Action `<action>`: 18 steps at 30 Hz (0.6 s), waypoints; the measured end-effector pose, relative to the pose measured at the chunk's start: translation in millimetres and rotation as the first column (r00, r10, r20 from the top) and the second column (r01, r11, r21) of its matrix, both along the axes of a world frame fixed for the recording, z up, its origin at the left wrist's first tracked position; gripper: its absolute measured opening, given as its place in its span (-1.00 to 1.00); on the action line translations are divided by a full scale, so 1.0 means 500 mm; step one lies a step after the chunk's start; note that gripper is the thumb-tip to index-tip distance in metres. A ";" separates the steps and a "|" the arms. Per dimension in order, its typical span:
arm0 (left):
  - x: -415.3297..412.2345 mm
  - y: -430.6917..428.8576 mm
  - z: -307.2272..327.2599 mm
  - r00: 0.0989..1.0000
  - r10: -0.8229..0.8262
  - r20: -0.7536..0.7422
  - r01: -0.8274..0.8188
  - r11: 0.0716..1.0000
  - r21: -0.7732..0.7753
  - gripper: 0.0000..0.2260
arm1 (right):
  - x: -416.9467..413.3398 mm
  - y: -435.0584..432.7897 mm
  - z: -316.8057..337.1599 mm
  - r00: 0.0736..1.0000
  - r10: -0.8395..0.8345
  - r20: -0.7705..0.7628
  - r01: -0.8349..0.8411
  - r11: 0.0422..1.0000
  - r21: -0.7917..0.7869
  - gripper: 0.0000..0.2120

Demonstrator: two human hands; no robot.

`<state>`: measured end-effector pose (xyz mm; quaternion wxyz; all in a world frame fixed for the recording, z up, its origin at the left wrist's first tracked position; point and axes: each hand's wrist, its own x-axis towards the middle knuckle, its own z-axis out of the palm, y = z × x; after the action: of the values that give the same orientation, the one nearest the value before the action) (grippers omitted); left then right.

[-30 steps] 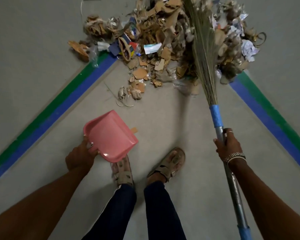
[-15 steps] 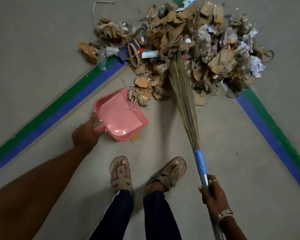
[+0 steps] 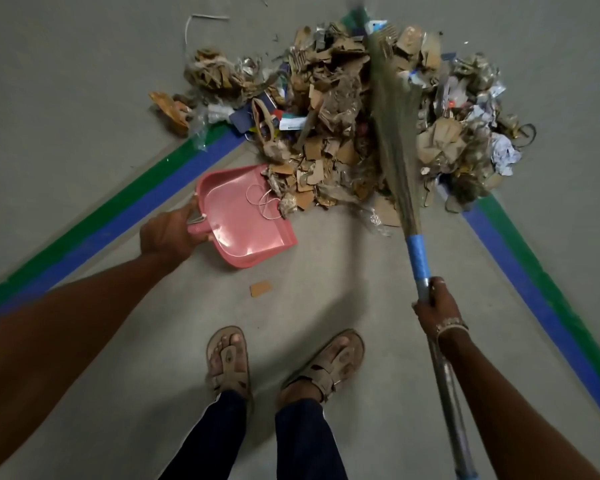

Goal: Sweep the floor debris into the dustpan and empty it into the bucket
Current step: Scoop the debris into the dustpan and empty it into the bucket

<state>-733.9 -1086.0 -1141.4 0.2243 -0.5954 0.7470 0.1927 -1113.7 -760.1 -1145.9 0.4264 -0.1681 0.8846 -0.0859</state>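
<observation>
A big debris pile [image 3: 340, 133] of torn cardboard, paper and plastic lies on the grey floor ahead of me. My left hand [image 3: 168, 233] grips the handle of a pink dustpan [image 3: 243, 220] whose mouth touches the near left edge of the pile; a thin loop of string and a few scraps lie on its lip. My right hand [image 3: 437, 308] holds the metal handle of a grass broom [image 3: 395, 133], whose bristles lie across the middle of the pile, reaching to its far side. No bucket is in view.
Green and blue floor tape [image 3: 125, 216] runs diagonally on the left, and another strip [image 3: 523, 265] on the right, meeting behind the pile. A loose cardboard scrap [image 3: 260, 289] lies near my sandalled feet [image 3: 281, 368]. A white wire [image 3: 201, 20] lies far left.
The dustpan has moved forward from near my feet to the pile's edge and now sits flat. The broom swung left, then back onto the pile's middle.
</observation>
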 end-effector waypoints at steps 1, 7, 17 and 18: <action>0.001 -0.001 0.000 1.000 -0.005 -0.002 0.005 1.000 -0.002 -0.31 | -0.006 -0.015 -0.019 0.998 0.055 -0.001 -0.055 0.998 0.042 -0.64; -0.019 -0.016 0.011 0.999 0.029 -0.016 -0.028 0.999 0.019 -0.24 | 0.067 0.040 -0.026 0.978 0.196 0.068 -0.204 0.969 0.140 -0.39; -0.037 -0.015 0.010 0.998 0.053 0.031 -0.053 0.998 0.018 -0.25 | 0.196 0.283 0.077 0.976 0.110 0.189 -0.137 0.982 0.133 -0.34; -0.037 -0.014 0.009 0.998 0.060 0.037 -0.060 0.998 0.019 -0.25 | 0.189 0.293 0.083 0.983 0.107 0.147 -0.125 0.984 0.123 -0.34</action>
<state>-752.4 -1092.9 -1137.1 0.2381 -0.6187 0.7226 0.1959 -1019.4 -613.4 -1104.5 0.5020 -0.1845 0.8449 -0.0137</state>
